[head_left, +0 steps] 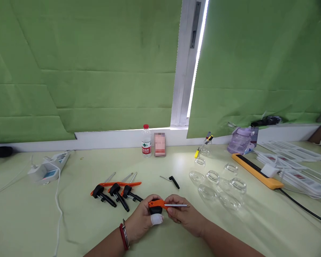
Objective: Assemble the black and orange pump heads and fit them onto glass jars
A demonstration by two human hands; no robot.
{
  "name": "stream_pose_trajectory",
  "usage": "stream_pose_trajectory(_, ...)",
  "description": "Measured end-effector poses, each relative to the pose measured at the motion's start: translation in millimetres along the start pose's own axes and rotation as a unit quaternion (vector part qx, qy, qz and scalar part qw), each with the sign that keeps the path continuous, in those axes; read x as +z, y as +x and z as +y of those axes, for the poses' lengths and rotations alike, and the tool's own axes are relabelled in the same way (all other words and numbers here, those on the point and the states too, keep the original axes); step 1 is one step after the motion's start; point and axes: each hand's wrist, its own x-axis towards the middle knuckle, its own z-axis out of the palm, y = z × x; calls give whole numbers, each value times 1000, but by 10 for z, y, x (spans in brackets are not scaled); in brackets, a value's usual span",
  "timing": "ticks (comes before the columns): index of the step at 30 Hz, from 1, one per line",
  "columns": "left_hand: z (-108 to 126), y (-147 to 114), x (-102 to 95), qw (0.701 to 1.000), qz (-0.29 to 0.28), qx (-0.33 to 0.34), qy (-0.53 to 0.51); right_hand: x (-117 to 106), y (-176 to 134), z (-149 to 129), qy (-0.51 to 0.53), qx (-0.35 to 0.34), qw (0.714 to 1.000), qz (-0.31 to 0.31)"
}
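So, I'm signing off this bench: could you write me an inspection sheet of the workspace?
Surface: pale table; spills, nothing seen.
Job's things: orange-and-black part, held; three similar parts to its left; black piece beyond; clear bottles to the right.
Clutter: water bottle at the back; purple jug and white frames back right.
Hands: left hand, with a white wrap, and right hand both grip the part.
Cables: white cable at left; black cable from the yellow power strip at right.
Surroundings: green window coverings, bright gap between.
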Motion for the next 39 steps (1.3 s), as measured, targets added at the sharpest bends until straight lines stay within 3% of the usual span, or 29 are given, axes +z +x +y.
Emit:
stream_pose_trajectory(11,-57,17,-29,986,25,-15,-165,-12,3,15,-27,9,1000,-2)
stream_pose_trajectory(17,-35,12,-42,980,41,-21,-192,-112,-1,-121,-140,-33,990,-14)
stream_pose_trajectory(20,-51,31,-70,978,47,-23,-202,-260,74,-139,-320,-101,939,68)
stream_pose_trajectory(23,-54,41,-80,977,47,-23,-206,-380,236,-119,-484,-168,839,183)
stream_pose_trajectory(26,-48,42,-81,976,40,-26,-210,-404,448,-147,-611,-155,753,188)
stream_pose_trajectory(29,-46,41,-90,977,42,-32,-208,-381,659,-223,-683,-105,699,186)
stream_pose_trajectory(33,-42,42,-98,977,44,-34,-205,-408,872,-280,-693,-34,691,204)
stream_pose_trajectory(39,-29,35,-86,976,36,-36,-210,-474,937,-262,-677,-14,703,215)
